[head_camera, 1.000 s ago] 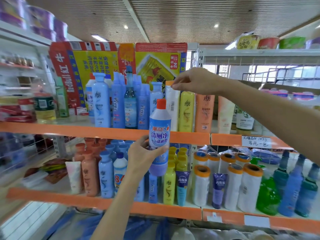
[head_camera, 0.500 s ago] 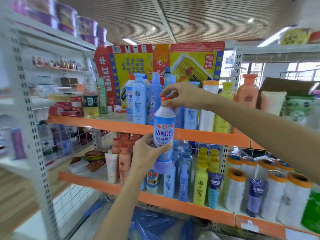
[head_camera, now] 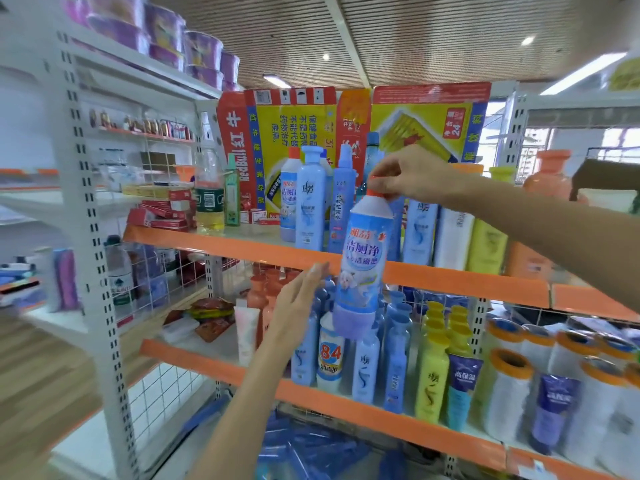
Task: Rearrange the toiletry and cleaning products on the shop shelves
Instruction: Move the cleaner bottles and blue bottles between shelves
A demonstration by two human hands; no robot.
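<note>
Toilet-cleaner bottle (head_camera: 363, 265): hanging upright before the upper shelf (head_camera: 242, 242) edge, right hand (head_camera: 412, 174) pinching its orange cap at 12 o'clock. Left hand (head_camera: 298, 306), fingers straight and holding nothing, is hovering at 8 o'clock. Transfer step likely; next, seating it beside the matching bottle (head_camera: 289, 206) at 10 o'clock.

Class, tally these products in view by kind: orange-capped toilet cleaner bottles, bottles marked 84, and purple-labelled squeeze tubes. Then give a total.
Toilet cleaner bottles: 2, one held by its cap, one standing on the upper shelf
Bottle marked 84: 1
Purple-labelled squeeze tubes: 2, both on the lower shelf
Total: 5
</note>
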